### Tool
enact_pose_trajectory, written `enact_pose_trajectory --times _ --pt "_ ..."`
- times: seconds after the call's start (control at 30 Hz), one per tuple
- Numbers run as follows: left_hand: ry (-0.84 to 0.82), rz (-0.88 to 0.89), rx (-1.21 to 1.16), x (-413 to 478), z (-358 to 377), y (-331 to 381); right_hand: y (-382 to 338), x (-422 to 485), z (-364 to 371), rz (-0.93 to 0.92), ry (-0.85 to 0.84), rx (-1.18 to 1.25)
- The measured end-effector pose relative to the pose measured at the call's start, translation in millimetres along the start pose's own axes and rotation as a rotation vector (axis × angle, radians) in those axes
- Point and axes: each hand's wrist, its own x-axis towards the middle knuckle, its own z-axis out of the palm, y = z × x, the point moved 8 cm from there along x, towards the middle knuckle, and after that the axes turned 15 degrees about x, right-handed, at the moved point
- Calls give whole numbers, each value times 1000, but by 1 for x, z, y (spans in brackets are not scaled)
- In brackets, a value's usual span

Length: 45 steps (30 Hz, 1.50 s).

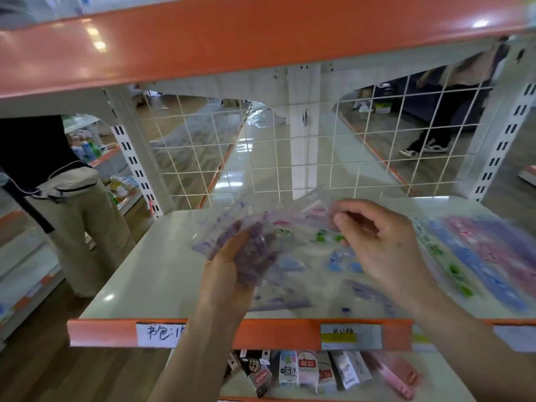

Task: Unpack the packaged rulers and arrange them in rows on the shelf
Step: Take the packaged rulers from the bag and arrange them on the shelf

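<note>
My left hand grips a bundle of purple-printed transparent rulers above the cream shelf. My right hand pinches the clear plastic packaging at the bundle's far end. Beneath the hands, loose rulers with green, blue and purple prints lie on the shelf. On the shelf's right side lies a row of green, blue, pink and purple rulers, blurred by motion.
An orange upper shelf overhangs the work area and a white wire grid closes the back. The orange front lip carries price labels. Small boxed goods fill the shelf below. A person stands at left.
</note>
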Motion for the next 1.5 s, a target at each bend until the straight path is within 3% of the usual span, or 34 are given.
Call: enact_pose_trajectory --times 0.13,0.47,0.53,0.63,0.7,0.8,0.9,1.1,1.5 --pt "30 25 -20 3 -23 7 20 2 7 218 -34 144" --pt "78 33 -22 5 -55 13 38 2 23 263 -132 147" --pt "84 9 -3 2 -51 10 27 6 18 78 -70 -14" --pt "58 -39 20 -3 -29 -3 -9 2 41 -386 -116 -552" --pt "9 -75 4 -6 -11 -12 -12 -12 71 -438 -255 -685" --pt "-19 -134 58 -6 -3 -16 -3 -31 99 -267 -494 -714" --pt "-50 -173 53 -7 -8 -13 1 -26 94 -18 -609 -610" --pt "-141 -260 36 -11 -2 -14 11 -27 93 52 -860 -701" --pt "-115 -205 30 -6 -10 -7 18 -1 75 76 -648 -637"
